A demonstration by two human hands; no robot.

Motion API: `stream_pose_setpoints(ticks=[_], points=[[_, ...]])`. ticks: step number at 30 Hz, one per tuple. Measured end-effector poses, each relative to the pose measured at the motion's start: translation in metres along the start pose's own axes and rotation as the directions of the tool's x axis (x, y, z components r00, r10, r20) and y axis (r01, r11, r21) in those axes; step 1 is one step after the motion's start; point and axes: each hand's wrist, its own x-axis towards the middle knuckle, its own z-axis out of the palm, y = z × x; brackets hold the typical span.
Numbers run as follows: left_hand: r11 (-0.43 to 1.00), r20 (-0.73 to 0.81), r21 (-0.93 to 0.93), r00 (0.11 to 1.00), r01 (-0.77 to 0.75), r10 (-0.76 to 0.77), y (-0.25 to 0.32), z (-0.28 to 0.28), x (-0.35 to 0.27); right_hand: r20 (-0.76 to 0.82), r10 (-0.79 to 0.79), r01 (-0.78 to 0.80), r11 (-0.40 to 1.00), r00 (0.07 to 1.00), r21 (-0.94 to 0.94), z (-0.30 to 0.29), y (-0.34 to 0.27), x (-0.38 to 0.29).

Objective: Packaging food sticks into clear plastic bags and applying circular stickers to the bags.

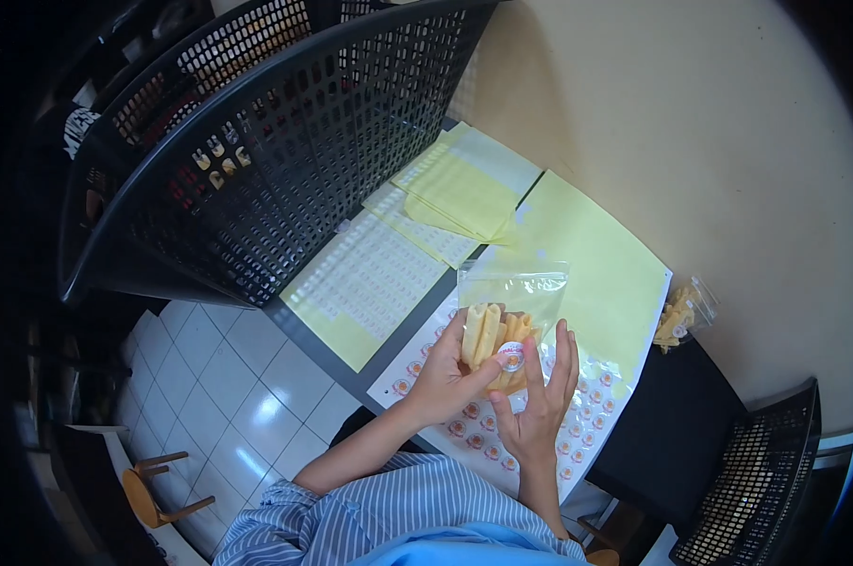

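Observation:
My left hand (446,375) holds a clear zip-top plastic bag (550,293) with pale yellow rolled snack sticks (482,336) inside. The thumb lies across the bag's front, by the edge of a round white printed sticker (512,356) on the plastic. Fingers spread, my right hand (543,403) is on the bag's other side, with its index fingertip at the sticker's right edge. Whether that fingertip presses on it cannot be told. Beneath both hands lies a large sheet of round stickers (474,441), its upper part bare yellow backing (589,247).
A tall black perforated plastic basket (292,163) stands at the table's left. More sticker sheets (370,276) and yellow backing sheets (462,187) lie beside it. Another snack bag (678,315) rests by the wall. A second black basket (752,474) is at lower right, a wooden stool (143,495) at lower left.

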Motion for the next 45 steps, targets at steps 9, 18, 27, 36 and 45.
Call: stream_pose_setpoints(ticks=[9, 18, 27, 36, 45], points=[[0.99, 0.058, 0.098, 0.992, 0.106, -0.112, 0.012, -0.08, -0.018, 0.018, 0.044, -0.046, 0.994, 0.999, 0.095, 0.022, -0.028, -0.004], [0.989, -0.06, 0.106, 0.994, 0.1, -0.094, 0.017, -0.176, 0.043, 0.028, 0.016, -0.022, 0.969, 0.999, 0.245, 0.1, -0.099, -0.001], [0.951, 0.132, 0.311, 0.991, -0.009, -0.034, 0.009, -0.192, 0.061, 0.236, -0.007, -0.004, 0.999, 0.972, 0.046, 0.164, -0.135, -0.008], [0.989, 0.078, -0.029, 0.987, 0.143, -0.14, -0.024, -0.195, 0.034, 0.13, 0.098, -0.115, 0.985, 0.987, 0.131, 0.17, -0.152, -0.012], [0.991, 0.134, -0.086, 0.987, 0.103, -0.091, -0.02, -0.202, 0.018, 0.071, 0.152, -0.161, 0.975, 0.986, 0.152, 0.169, -0.161, -0.016]])
